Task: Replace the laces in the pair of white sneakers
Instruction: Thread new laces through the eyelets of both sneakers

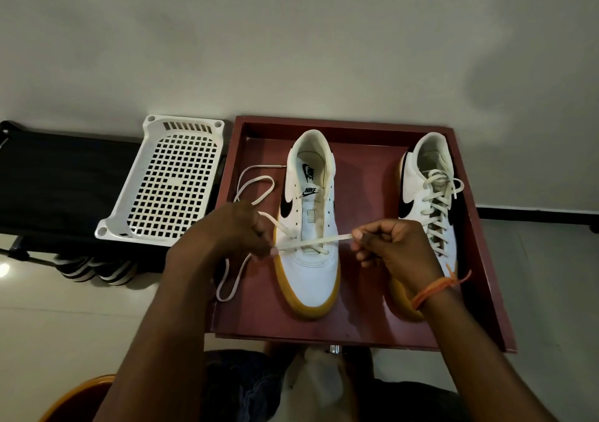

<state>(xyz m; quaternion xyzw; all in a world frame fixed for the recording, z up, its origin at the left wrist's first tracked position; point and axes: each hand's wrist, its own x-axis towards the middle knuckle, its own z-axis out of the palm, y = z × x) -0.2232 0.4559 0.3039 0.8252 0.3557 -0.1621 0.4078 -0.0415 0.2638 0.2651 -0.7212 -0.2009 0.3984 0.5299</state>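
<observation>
Nearest the camera, the left hand point(227, 230) and the right hand point(392, 246) each pinch the cream lace point(312, 243), drawing it taut across the lowest eyelets of the left sneaker point(308, 227), which stands toe toward the person in the dark red tray point(356, 324). That shoe looks barely begun: only the bottom row or two is threaded, and the long slack loops off to its left. The right sneaker point(428, 201), standing beside it, is laced to the top, though whether with old or new lace I cannot tell.

Two white sneakers with black swooshes and gum soles stand side by side: the left sneaker point(309, 227) nearly unlaced, its cream lace point(249, 188) through the lowest eyelets only, the right sneaker point(429, 201) fully laced
</observation>
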